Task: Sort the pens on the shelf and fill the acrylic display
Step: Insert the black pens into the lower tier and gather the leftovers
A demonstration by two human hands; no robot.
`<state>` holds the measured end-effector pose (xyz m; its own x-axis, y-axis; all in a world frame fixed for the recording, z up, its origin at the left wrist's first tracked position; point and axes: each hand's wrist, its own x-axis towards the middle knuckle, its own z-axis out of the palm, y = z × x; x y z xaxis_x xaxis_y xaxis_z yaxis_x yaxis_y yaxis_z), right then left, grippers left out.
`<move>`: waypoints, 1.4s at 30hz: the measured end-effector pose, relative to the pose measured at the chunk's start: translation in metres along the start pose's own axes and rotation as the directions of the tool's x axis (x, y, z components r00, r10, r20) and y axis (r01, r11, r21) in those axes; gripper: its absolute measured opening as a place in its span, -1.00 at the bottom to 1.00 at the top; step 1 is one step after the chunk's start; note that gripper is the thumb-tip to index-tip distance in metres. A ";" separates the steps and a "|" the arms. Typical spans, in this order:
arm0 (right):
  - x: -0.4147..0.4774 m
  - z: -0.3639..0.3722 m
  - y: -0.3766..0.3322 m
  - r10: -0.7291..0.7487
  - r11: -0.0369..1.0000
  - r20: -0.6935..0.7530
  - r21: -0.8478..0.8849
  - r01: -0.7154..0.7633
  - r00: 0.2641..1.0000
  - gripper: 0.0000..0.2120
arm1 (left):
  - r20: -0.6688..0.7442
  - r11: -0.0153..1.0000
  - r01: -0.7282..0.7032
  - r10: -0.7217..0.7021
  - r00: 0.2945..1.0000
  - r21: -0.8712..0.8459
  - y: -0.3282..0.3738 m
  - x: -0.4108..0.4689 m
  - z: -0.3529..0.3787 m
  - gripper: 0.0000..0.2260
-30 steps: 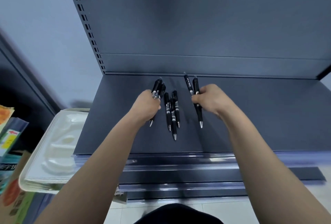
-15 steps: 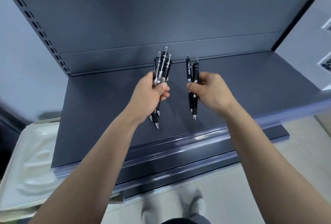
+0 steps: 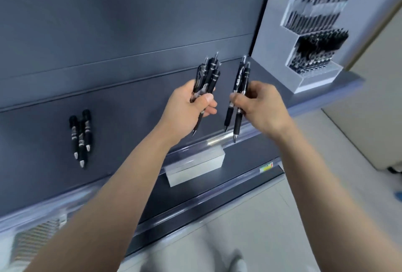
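Three loose pens (image 3: 81,137) lie side by side on the shelf (image 3: 134,115), tips toward us, at nine o'clock from our left grip (image 3: 187,108). That grip curls round a bundle of pens (image 3: 210,74), whose clicker ends stick out toward twelve o'clock. Just beside it, at three o'clock, our right grip (image 3: 261,106) pinches two pens (image 3: 240,84). The acrylic display (image 3: 268,32), its tiers holding pens, stands at one o'clock.

left hand (image 3: 187,106) gripping pens (image 3: 207,76), right hand (image 3: 258,106) gripping two
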<state>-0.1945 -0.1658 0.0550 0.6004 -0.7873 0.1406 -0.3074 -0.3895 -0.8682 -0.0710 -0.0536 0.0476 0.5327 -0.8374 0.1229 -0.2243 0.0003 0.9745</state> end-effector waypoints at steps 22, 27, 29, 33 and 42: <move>0.120 -0.239 0.118 -0.045 0.996 -0.303 -0.086 0.019 0.952 -0.85 | 0.069 0.975 -0.223 0.222 0.973 0.004 0.048 0.146 0.230 -0.83; 0.165 -0.234 0.131 -0.080 0.993 -0.242 -0.102 0.056 0.967 -0.90 | 0.057 0.968 -0.251 0.250 0.966 0.009 0.045 0.183 0.230 -0.79; 0.180 -0.231 0.137 -0.073 0.994 -0.234 -0.098 0.052 0.969 -0.78 | 0.062 0.966 -0.259 0.258 0.964 0.015 0.044 0.195 0.230 -0.79; 0.200 -0.227 0.152 -0.058 0.994 -0.188 -0.100 0.040 0.980 -0.76 | 0.046 0.966 -0.255 0.253 0.966 0.046 0.042 0.210 0.230 -0.78; 0.226 -0.229 0.173 -0.056 0.992 0.028 -0.113 0.059 0.998 -0.72 | -0.095 0.975 -0.212 0.217 0.971 0.065 0.046 0.222 0.254 -0.81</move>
<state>-0.2809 -0.5206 0.0453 0.6372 -0.7504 0.1759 -0.3529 -0.4870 -0.7990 -0.1706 -0.3786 0.0719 0.5466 -0.7612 0.3490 -0.3844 0.1421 0.9121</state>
